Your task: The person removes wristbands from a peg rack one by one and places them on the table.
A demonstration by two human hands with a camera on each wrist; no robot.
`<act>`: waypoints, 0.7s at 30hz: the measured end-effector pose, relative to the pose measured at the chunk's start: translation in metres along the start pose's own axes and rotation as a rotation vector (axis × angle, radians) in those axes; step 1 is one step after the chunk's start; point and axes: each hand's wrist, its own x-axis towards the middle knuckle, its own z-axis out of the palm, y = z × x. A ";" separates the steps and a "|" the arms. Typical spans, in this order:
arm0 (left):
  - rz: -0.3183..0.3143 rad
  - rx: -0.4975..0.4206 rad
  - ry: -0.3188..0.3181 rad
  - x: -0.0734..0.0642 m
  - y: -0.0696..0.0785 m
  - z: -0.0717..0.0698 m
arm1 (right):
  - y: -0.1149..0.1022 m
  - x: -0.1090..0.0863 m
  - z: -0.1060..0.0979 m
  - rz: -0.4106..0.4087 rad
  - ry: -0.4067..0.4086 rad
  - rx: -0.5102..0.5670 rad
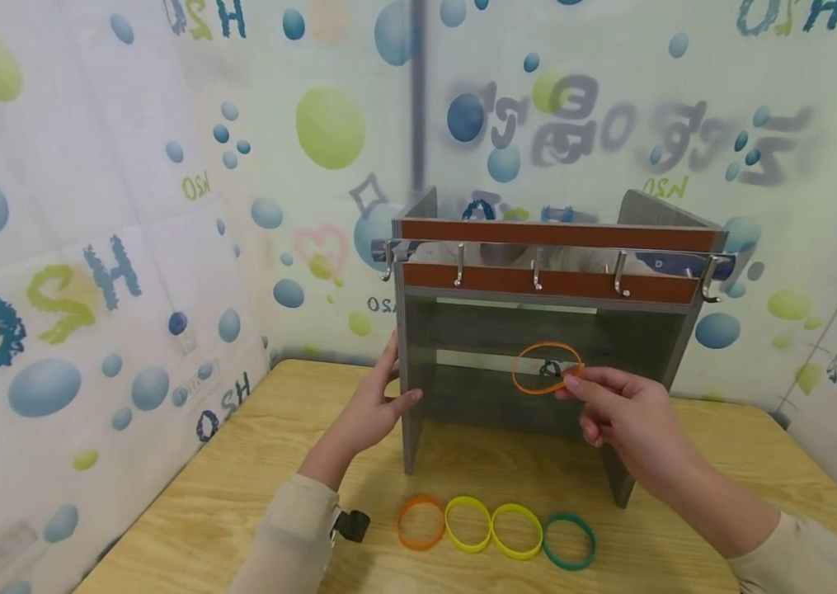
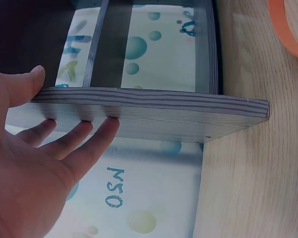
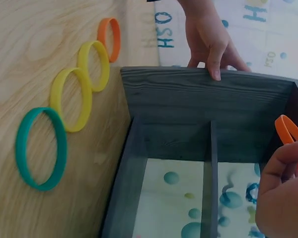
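Note:
A grey wooden shelf rack (image 1: 418,346) with a red-brown front and a metal rail of several hooks (image 1: 537,268) stands on the table. My left hand (image 1: 369,408) holds its left side panel (image 2: 154,101), thumb on one side and fingertips on the outer face. In front of the rack, below the hooks, my right hand (image 1: 629,412) pinches an orange wristband (image 1: 514,375) between thumb and fingers. The band is in the air, apart from the hooks. In the right wrist view that wristband (image 3: 286,130) is partly hidden by the fingers.
Near the front of the table (image 1: 240,495) lie an orange wristband (image 1: 401,532), two yellow wristbands (image 1: 451,528) (image 1: 539,540) and a green wristband (image 1: 592,549) in a row. A patterned sheet (image 1: 166,124) hangs behind the table and along its left side.

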 end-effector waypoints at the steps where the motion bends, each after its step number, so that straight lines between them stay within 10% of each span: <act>1: 0.000 0.001 0.000 0.000 0.000 0.000 | 0.002 -0.001 -0.003 0.009 -0.002 -0.008; 21: -0.027 0.002 0.007 0.000 0.001 0.002 | 0.057 -0.028 -0.035 0.181 -0.051 -0.144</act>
